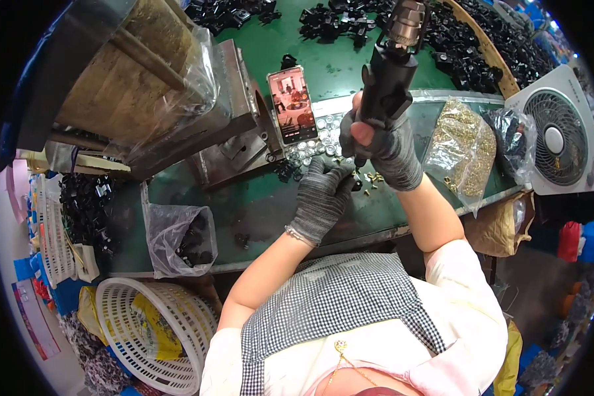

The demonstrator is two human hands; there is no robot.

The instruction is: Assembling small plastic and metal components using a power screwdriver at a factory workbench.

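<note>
My right hand, in a grey fingerless glove, wraps round a black power screwdriver held upright, its tip pointing down at the bench. Just left of that tip is my left hand, also gloved, with its fingers closed on a small black part that is mostly hidden. Loose brass screws lie on the green bench beside the fingertips. Silver round pieces are spread beyond my left hand. A phone showing a video stands among them.
A heavy metal press-like machine occupies the left of the bench. Piles of black metal parts lie at the far side. On the right are a bag of brass screws and a fan. A white basket stands below left.
</note>
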